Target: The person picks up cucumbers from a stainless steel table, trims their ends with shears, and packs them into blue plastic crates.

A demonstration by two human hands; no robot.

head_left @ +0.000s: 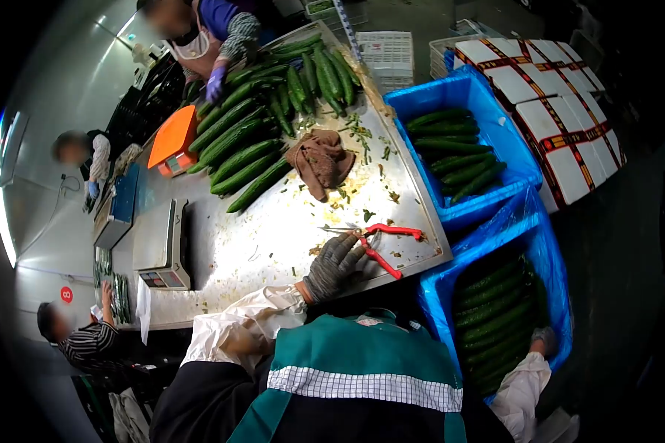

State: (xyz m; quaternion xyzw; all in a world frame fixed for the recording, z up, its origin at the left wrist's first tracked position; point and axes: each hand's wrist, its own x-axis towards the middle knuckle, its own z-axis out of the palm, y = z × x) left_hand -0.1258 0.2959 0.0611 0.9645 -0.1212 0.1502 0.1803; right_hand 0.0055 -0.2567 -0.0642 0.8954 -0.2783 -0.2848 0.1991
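Observation:
My left hand [332,267], in a grey glove, lies palm down at the front edge of the metal table with its fingers stretched out. Its fingertips reach a pair of red-handled pruning shears [383,252], whose handles are spread apart. My right hand [544,341], also gloved, is at the right side of a blue-lined crate [558,284] of cucumbers [491,317]; its fingers are too hidden to make out. Farther up the table, a crumpled brown cloth [321,162] lies beside a large pile of cucumbers [236,140].
A second blue-lined crate [521,166] holds several cucumbers. Scales [159,240] and an orange device [174,140] stand on the left of the table [229,258]. Taped white boxes [547,111] are stacked at right. A purple-gloved co-worker's hand [216,83] is by the pile; other people are at left.

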